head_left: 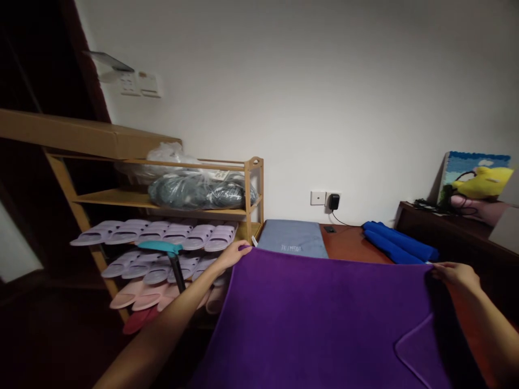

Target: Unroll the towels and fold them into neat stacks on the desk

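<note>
A purple cloth with a stitched edge hangs spread out in front of me. My left hand pinches its upper left corner, and my right hand pinches the upper right corner. The top edge sags slightly between them. On the right side part of the cloth is folded over, and its lower end runs out of view. Behind the top edge lies a folded grey-blue cloth with lettering on it. A rolled blue cloth rests close behind my right hand.
At left stands a wooden rack with several slippers, plastic-wrapped bundles and a cardboard box. A turquoise-topped handle rises near my left forearm. A black charger sits on the wall above the reddish-brown surface. A yellow plush toy is at right.
</note>
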Motion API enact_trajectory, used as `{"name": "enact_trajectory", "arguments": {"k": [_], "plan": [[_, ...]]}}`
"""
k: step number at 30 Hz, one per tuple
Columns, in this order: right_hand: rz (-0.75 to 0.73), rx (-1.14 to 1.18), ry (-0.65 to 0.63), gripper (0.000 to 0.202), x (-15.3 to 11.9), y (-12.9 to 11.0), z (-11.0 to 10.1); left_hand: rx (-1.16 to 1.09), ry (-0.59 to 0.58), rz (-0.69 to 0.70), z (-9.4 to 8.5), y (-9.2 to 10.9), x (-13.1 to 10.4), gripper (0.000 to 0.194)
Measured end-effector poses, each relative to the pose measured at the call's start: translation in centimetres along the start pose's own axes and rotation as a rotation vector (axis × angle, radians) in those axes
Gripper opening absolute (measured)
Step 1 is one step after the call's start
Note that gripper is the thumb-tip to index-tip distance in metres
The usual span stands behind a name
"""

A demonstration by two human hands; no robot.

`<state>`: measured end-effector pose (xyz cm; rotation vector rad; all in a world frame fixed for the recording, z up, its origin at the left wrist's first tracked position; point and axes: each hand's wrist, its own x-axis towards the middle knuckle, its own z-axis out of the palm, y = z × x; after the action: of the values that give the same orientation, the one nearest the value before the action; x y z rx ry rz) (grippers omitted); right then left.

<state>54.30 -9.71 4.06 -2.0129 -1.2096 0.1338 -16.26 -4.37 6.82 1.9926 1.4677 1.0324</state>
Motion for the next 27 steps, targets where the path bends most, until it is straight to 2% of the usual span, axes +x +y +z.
{"name": "enact_trajectory", "arguments": {"k": [5, 9, 12, 15, 19, 21, 27], "plan": [[0.178, 0.059, -0.028, 0.032, -0.4, -1.0, 1.6, 0.093, 0.148, -0.020, 1.4, -0.6, 1.8, 0.029], [0.226, 0.025, 0.023, 0.032, 0.6, -1.4, 3.4, 0.265, 0.251, -0.043, 2.6, -0.8, 2.6, 0.017], [0.223, -0.017, 0.070, 0.032, 1.5, -0.9, 4.7, 0.369, 0.292, -0.038, 3.2, -0.7, 2.7, 0.018], [0.217, -0.037, 0.092, 0.033, 2.2, -0.1, 5.7, 0.515, 0.306, -0.026, 3.4, -0.4, 2.4, 0.022], [0.213, -0.041, 0.081, 0.040, 2.6, 0.8, 6.6, 0.893, 0.303, 0.028, 3.9, 0.0, 2.1, 0.028], [0.196, -0.043, 0.058, 0.044, 2.7, 0.9, 7.0, 1.010, 0.292, 0.083, 4.1, 0.1, 2.3, 0.031], [0.125, -0.075, 0.026, 0.050, 3.1, 0.9, 7.4, 1.107, 0.231, 0.145, 4.8, 0.3, 2.9, 0.031]]}}
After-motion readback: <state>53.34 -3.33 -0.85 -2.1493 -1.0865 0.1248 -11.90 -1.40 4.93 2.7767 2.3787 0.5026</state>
